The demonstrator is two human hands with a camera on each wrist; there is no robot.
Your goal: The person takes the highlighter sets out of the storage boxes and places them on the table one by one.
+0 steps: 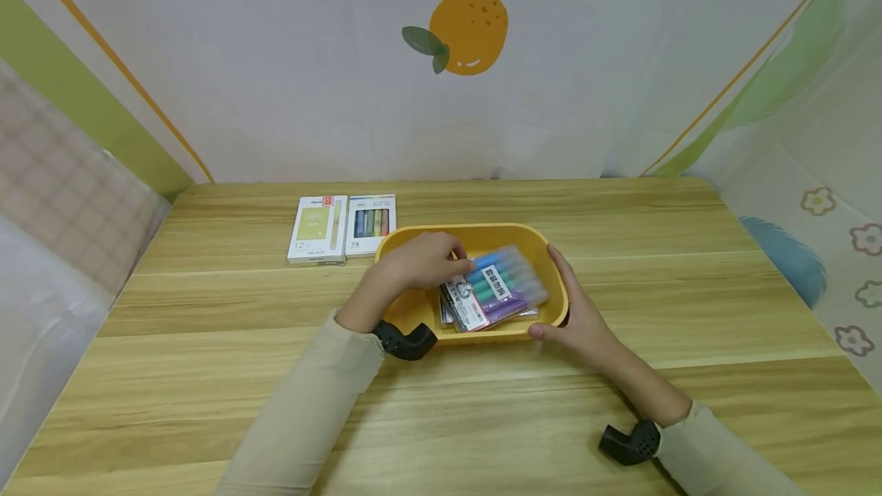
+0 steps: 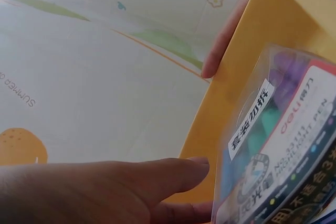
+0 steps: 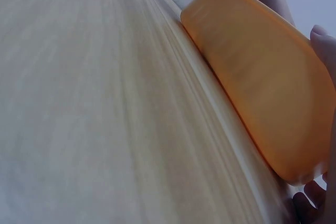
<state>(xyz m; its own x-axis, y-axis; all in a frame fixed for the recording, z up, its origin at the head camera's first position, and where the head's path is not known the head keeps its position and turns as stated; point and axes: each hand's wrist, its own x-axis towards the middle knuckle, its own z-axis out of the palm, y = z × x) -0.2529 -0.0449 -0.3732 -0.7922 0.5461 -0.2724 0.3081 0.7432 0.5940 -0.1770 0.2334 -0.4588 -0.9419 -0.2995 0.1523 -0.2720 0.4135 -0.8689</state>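
Note:
A yellow plastic bin (image 1: 403, 316) sits on the wooden table in the middle of the head view. Inside it lies a clear pack of highlighters (image 1: 492, 289), blue, green and purple, over another flat pack that shows only at its edges. My left hand (image 1: 423, 260) reaches over the bin's left side, fingertips at the pack's upper left corner. Fairly straight, its thumb (image 2: 181, 177) and a finger lie beside the pack's edge in the left wrist view. My right hand (image 1: 582, 327) grips the bin's right end, thumb (image 3: 321, 43) at the rim and other fingers low against the outside.
Left of the bin, toward the back, a white box with a yellow-green panel (image 1: 317, 228) lies beside a white box with a window of coloured pens (image 1: 372, 224). Behind the table (image 1: 482, 419) hangs a white cloth (image 1: 296, 60) printed with an orange.

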